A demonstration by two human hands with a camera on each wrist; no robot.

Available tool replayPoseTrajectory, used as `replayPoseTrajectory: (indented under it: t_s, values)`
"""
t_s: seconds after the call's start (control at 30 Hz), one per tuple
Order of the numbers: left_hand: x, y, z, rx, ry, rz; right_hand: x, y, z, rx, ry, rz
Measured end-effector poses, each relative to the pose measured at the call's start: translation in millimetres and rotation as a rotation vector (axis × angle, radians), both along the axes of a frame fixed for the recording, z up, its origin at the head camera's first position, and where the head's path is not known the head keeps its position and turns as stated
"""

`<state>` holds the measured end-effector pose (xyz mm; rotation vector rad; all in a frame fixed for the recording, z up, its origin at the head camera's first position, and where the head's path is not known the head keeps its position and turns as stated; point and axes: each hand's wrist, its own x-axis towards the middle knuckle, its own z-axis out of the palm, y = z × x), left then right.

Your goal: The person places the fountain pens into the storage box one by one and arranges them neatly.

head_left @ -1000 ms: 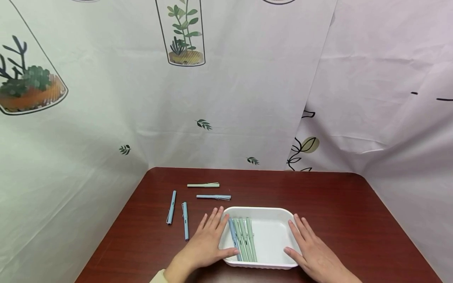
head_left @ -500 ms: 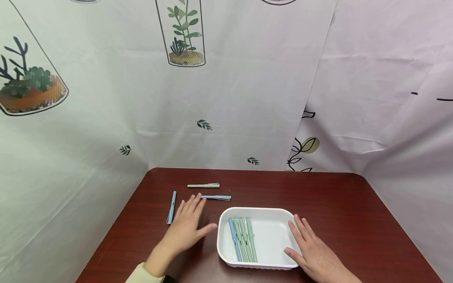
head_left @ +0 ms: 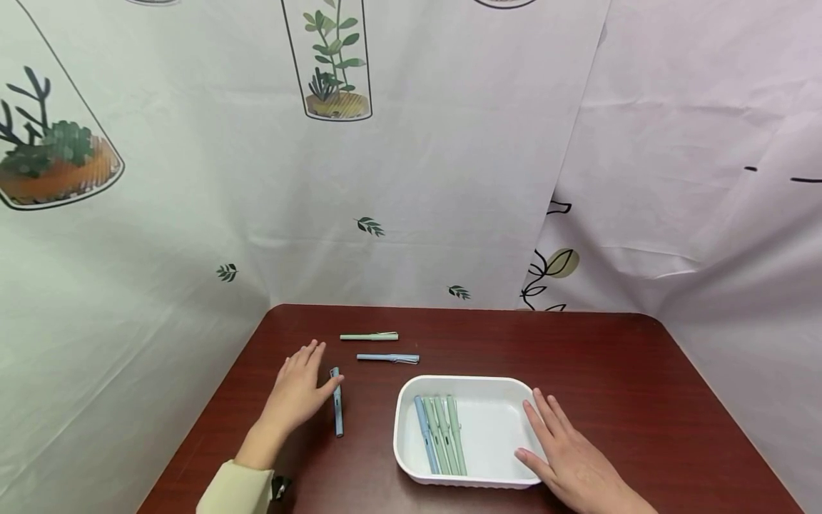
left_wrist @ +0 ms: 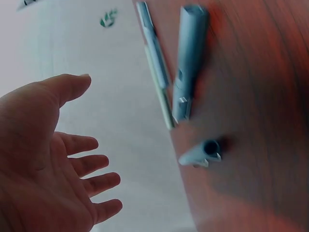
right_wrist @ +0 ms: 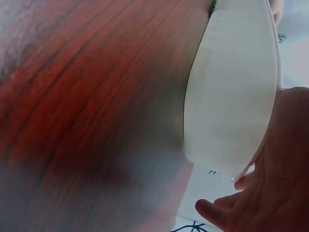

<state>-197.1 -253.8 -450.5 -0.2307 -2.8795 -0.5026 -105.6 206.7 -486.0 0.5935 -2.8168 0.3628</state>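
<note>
My left hand (head_left: 292, 396) hovers over the left of the table with fingers extended and holds nothing. Its thumb passes over the top of a blue pen (head_left: 337, 414). A second blue pen (left_wrist: 200, 153) shows beyond the fingers in the left wrist view; the hand hides it in the head view. Farther back lie another blue pen (head_left: 387, 358) and a green pen (head_left: 369, 337). My right hand (head_left: 571, 453) rests with spread fingers on the right rim of a white tray (head_left: 497, 428). Inside the tray's left side, a blue pen (head_left: 427, 435) lies beside several green pens (head_left: 444, 435).
The dark red-brown wooden table (head_left: 578, 350) has rounded back corners. Pale fabric (head_left: 449, 178) printed with plants hangs behind it and along both sides.
My left hand has left the tray's left rim and moved left and away from me, over the loose blue pens. The right hand and the tray stay in place.
</note>
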Motion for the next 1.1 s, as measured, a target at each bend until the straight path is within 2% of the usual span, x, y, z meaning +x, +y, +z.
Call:
replayPoseTrajectory:
  t_s: [0.3, 0.67, 0.87, 1.1]
  values:
    - [-12.2, -20.8, -9.0, 0.02, -0.082, 0.079, 1.0, -1.1, 4.1, 0.003, -0.037, -0.011]
    - [-28.9, -30.8, -23.1, 0.045, -0.212, 0.156, 0.7, -1.4, 5.2, 0.007, -0.047, -0.009]
    - [-36.5, -32.0, -29.0, 0.046, -0.244, 0.182, 0.2, -1.1, 3.5, 0.013, -0.047, -0.015]
    - [-40.4, -31.6, -33.7, 0.041, -0.267, 0.203, 0.2, -0.8, 2.0, 0.014, -0.035, -0.013]
